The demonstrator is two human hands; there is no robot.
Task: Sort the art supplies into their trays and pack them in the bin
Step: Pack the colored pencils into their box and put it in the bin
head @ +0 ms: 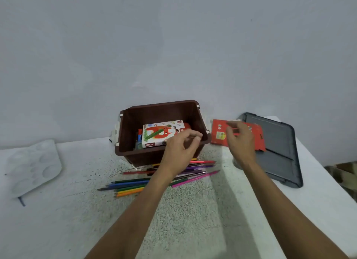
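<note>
Brown bin (160,113) sits at the back of the speckled table (183,210) against the wall, open top, with an oil pastel box (162,134) lying flat inside on other small packs that can't be made out. Person's left hand (181,144) hovers over the bin's front right rim, fingers loosely curled, thumb and forefinger near each other, nothing seen in it. Right hand (241,140) is just right of the bin, fingers and thumb curled onto a flat red carton (218,131), held tilted above the table edge. Behind that, further right of the bin, a grey lid (278,139) lies flat. Loose coloured pencils (131,184) are spread in a rough fan right in front of the bin, partly under the left forearm. White paint palette (32,166) lies well left of the bin, apart from everything else
</note>
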